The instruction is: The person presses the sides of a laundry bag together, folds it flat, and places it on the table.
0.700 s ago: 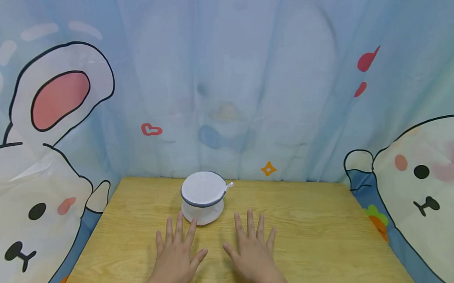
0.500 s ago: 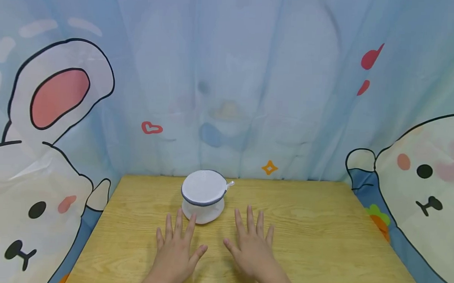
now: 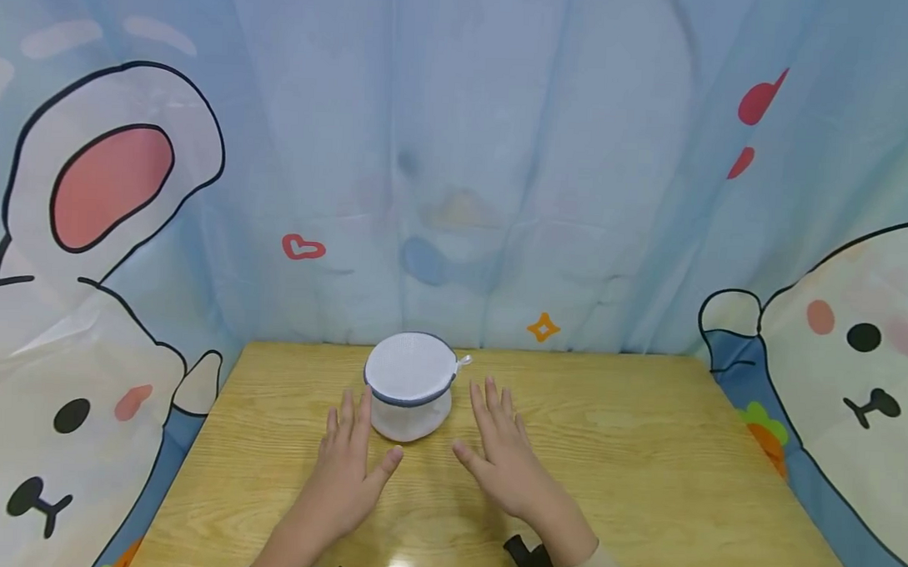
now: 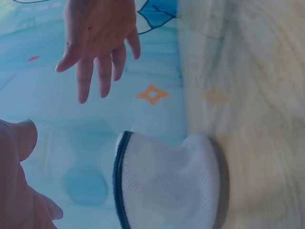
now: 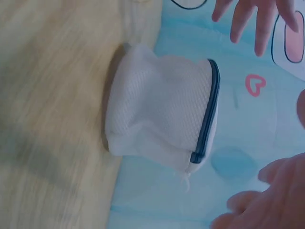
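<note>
A white mesh laundry bag (image 3: 410,370) with a dark blue zip round its top stands upright on the wooden table, its sides pinched in at the middle. A small white tab sticks out at its right. In the head view, my left hand (image 3: 342,480) is at the bag's near left, fingers straight, thumb spread; one fingertip overlaps the rim. My right hand (image 3: 503,465), likewise straight-fingered, hovers at its near right. The right wrist view shows the bag's mesh side (image 5: 157,105) with a gap to my right fingers (image 5: 276,198). Neither hand holds anything.
The wooden table (image 3: 643,457) ends at a blue curtain (image 3: 459,150) printed with cartoon animals, close behind the bag. A black wrist mount (image 3: 529,557) shows under my right wrist, and part of another one lies at the bottom edge by my left.
Both hands have moved forward toward the bag's two sides, and their spread fingers have drawn closer together. The bag stays in place on the table; the head view has tilted slightly down.
</note>
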Action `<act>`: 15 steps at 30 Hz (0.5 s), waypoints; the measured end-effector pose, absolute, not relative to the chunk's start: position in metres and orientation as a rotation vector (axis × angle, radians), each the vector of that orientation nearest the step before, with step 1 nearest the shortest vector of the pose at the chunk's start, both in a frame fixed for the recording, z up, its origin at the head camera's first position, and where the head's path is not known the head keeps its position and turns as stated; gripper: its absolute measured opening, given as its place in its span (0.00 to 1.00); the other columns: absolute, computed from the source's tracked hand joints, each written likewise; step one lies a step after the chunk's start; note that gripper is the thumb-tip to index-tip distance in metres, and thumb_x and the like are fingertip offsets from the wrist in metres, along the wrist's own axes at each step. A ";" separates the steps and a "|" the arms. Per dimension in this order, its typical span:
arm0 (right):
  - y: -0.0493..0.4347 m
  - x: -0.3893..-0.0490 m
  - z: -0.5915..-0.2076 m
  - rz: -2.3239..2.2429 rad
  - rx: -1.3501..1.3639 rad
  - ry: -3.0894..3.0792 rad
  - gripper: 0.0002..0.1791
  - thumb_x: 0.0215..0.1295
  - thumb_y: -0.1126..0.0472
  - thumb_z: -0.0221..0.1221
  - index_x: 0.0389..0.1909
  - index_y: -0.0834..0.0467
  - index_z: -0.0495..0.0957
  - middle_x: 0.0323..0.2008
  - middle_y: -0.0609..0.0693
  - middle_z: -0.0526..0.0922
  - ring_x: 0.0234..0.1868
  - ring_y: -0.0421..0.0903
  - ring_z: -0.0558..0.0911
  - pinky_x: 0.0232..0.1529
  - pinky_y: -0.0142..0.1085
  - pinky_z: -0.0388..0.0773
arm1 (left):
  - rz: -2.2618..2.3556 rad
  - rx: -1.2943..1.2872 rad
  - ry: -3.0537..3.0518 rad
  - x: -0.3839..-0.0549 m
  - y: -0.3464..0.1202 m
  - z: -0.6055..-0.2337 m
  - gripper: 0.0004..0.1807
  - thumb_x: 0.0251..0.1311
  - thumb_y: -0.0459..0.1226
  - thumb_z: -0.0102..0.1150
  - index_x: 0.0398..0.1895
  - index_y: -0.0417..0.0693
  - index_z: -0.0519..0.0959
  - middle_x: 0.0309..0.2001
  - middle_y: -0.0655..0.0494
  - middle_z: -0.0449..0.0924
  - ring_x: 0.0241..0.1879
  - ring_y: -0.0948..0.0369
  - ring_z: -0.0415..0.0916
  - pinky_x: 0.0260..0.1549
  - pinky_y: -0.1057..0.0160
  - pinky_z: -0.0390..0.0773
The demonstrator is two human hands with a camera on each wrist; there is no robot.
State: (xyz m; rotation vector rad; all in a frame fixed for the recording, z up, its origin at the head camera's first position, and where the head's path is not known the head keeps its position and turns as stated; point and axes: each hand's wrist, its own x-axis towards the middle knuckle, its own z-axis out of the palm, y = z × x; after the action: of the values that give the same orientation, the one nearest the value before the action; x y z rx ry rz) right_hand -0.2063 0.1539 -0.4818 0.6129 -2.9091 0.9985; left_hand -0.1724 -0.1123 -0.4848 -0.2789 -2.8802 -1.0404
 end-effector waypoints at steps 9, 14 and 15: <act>0.159 -0.231 -0.471 1.340 0.732 -2.720 0.48 0.84 0.43 0.54 0.89 0.42 0.34 0.90 0.51 0.34 0.89 0.62 0.34 0.81 0.74 0.42 | -1.338 -0.287 -2.788 -0.198 -0.126 -0.466 0.50 0.82 0.64 0.40 0.90 0.53 0.31 0.89 0.42 0.23 0.87 0.35 0.28 0.78 0.23 0.46; 0.159 -0.247 -0.469 1.548 0.736 -2.642 0.44 0.85 0.45 0.52 0.89 0.37 0.36 0.90 0.51 0.36 0.89 0.62 0.39 0.82 0.72 0.44 | -1.485 -0.251 -2.694 -0.218 -0.131 -0.461 0.46 0.85 0.57 0.41 0.90 0.48 0.33 0.89 0.42 0.28 0.88 0.42 0.31 0.83 0.32 0.42; 0.159 -0.251 -0.469 1.594 0.740 -2.620 0.43 0.86 0.46 0.52 0.89 0.38 0.37 0.90 0.50 0.37 0.89 0.62 0.39 0.83 0.71 0.44 | -1.502 -0.228 -2.677 -0.222 -0.133 -0.461 0.45 0.85 0.57 0.41 0.90 0.49 0.34 0.90 0.43 0.31 0.88 0.42 0.34 0.84 0.33 0.44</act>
State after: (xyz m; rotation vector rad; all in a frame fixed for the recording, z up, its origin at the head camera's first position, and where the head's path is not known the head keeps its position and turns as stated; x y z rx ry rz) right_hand -0.2507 0.1587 -0.4692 0.7403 -2.6204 1.5941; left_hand -0.2224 -0.1326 -0.4611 -0.2281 -2.6772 -1.5016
